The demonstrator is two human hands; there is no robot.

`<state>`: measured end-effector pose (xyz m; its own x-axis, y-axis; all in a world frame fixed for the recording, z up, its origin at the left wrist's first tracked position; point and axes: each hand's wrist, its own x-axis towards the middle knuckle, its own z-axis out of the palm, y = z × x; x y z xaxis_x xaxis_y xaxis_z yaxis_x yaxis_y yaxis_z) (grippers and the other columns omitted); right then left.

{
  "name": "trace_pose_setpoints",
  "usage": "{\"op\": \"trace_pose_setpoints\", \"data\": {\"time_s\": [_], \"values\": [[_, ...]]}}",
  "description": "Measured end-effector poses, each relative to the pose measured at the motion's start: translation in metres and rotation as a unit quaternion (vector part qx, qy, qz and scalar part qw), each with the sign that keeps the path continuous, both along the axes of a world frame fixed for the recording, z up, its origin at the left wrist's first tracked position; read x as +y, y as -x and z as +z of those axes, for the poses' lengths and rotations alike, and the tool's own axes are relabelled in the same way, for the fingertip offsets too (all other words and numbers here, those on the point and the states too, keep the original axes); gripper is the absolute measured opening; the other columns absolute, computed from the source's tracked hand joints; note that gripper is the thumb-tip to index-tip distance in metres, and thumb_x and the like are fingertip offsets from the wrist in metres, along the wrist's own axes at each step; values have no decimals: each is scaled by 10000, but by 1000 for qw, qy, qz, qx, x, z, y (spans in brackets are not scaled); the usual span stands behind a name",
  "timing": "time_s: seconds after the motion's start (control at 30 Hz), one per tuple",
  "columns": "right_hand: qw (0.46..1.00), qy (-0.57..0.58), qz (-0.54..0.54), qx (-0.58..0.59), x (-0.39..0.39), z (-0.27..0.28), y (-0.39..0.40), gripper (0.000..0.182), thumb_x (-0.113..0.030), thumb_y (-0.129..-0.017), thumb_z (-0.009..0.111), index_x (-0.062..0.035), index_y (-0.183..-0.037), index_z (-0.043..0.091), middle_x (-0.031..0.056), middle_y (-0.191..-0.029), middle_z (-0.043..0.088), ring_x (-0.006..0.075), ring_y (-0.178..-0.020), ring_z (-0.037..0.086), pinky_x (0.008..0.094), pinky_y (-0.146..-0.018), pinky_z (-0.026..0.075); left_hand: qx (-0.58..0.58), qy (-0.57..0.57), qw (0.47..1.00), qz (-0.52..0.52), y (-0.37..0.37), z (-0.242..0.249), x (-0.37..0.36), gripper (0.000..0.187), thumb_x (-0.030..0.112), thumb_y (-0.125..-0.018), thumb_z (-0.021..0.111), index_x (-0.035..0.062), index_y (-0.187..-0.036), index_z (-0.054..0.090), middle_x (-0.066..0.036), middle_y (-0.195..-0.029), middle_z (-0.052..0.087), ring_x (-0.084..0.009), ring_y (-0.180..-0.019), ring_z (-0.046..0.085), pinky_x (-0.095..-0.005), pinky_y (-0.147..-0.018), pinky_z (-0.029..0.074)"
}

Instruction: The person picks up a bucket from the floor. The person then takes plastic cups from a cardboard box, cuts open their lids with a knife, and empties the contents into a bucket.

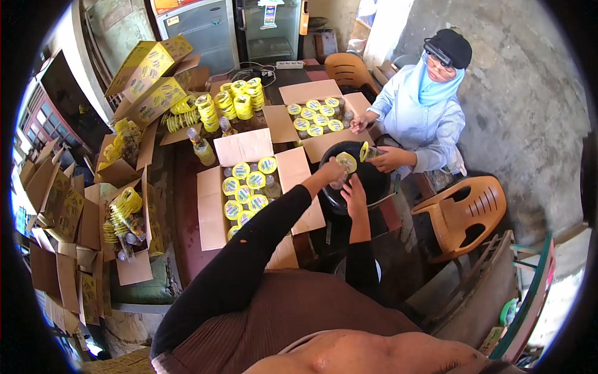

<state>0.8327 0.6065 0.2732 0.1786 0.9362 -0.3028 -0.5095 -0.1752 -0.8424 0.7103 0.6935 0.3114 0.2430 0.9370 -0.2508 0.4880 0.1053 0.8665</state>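
Note:
My left hand (333, 171) grips a clear plastic cup (346, 163) with a yellow printed lid, tilted above a large black tub (339, 202). Its fingers wrap around the cup's left side. Just below, my right hand (355, 198) is raised with fingers and thumb at the cup's near side, seemingly holding it too. Across the tub, a co-worker's hand (389, 159) holds a similar yellow-lidded cup (367, 151). Left of my hands, an open cardboard box (212, 209) contains several yellow-lidded cups (255, 180) in rows.
Another open box (280, 123) of lidded cups stands beyond. Stacked yellow lids (207, 112) and a bottle (202, 149) are on the table. Cardboard cartons (65, 212) pile up at left. An orange plastic chair (464, 212) is at right, near the co-worker (423, 118).

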Motion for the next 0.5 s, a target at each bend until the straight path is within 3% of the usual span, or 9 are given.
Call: {"op": "trace_pose_setpoints", "data": {"time_s": [0.03, 0.1, 0.17, 0.2, 0.23, 0.3, 0.33, 0.43, 0.5], "values": [[996, -19, 41, -75, -11, 18, 6, 731, -367, -949, 571, -38, -1491, 207, 158, -1466, 356, 304, -1273, 445, 436, -1010, 411, -111, 58, 992, 21, -7, -33, 12, 642, 349, -886, 587, -73, -1312, 357, -268, -1153, 523, -341, -1017, 604, -442, -777, 531], [987, -32, 70, -138, -22, 31, 13, 769, -294, -934, 617, -58, -1507, 162, 147, -1469, 359, 290, -1275, 455, 405, -987, 432, -232, 147, 957, 95, -15, -17, -9, 554, 347, -919, 569, -38, -1280, 401, -235, -1137, 510, -300, -992, 600, -465, -714, 535], [948, -139, 133, -254, -28, 34, 16, 784, -188, -911, 652, -72, -1510, 161, 129, -1465, 365, 261, -1214, 515, 362, -943, 471, -260, 177, 946, 83, -15, -4, -26, 534, 363, -921, 568, -26, -1258, 426, -216, -1156, 506, -284, -979, 595, -475, -719, 522], [960, -97, 104, -242, -32, 40, 15, 768, -119, -881, 678, -89, -1502, 227, 127, -1403, 419, 227, -1135, 563, 308, -889, 499, -285, 208, 933, 69, -14, 1, -31, 515, 380, -924, 567, -13, -1236, 450, -198, -1176, 502, -268, -966, 589, -484, -725, 510], [959, -99, 105, -246, -33, 34, 11, 768, -119, -881, 678, -89, -1502, 227, 127, -1403, 419, 227, -1135, 563, 308, -889, 499, -289, 207, 932, 69, -11, -1, -30, 515, 380, -924, 567, -13, -1236, 450, -198, -1176, 502, -268, -966, 589, -484, -725, 510], [892, -70, 51, -444, -34, 17, -6, 635, -95, -880, 656, -86, -1448, 372, 120, -1253, 493, 213, -1021, 594, 300, -853, 507, -207, 195, 955, -84, -8, -16, -23, 480, 415, -937, 534, 20, -1207, 502, -133, -1220, 499, -242, -943, 572, -455, -780, 484], [891, -69, 46, -446, -38, 18, -12, 635, -95, -880, 656, -86, -1448, 372, 120, -1253, 493, 213, -1021, 594, 300, -853, 507, -220, 213, 952, -21, -15, -27, -20, 475, 474, -945, 460, 57, -1146, 568, -92, -1169, 560, -231, -929, 570, -411, -818, 461], [799, -145, -71, -580, -50, 30, -19, 510, -51, -866, 624, -67, -1359, 491, 111, -1121, 494, 204, -881, 599, 313, -792, 513, -211, 245, 946, -27, -15, -49, -9, 467, 475, -956, 379, 105, -1129, 604, -74, -1086, 609, -217, -927, 571, -376, -807, 465], [795, -158, -103, -576, -64, 47, -15, 433, -35, -874, 578, -38, -1303, 516, 161, -1129, 455, 303, -1006, 552, 364, -869, 489, -184, 193, 964, 1, -24, -56, -14, 407, 372, -919, 411, 67, -998, 668, -137, -940, 664, -278, -880, 618, -410, -778, 495]]}}
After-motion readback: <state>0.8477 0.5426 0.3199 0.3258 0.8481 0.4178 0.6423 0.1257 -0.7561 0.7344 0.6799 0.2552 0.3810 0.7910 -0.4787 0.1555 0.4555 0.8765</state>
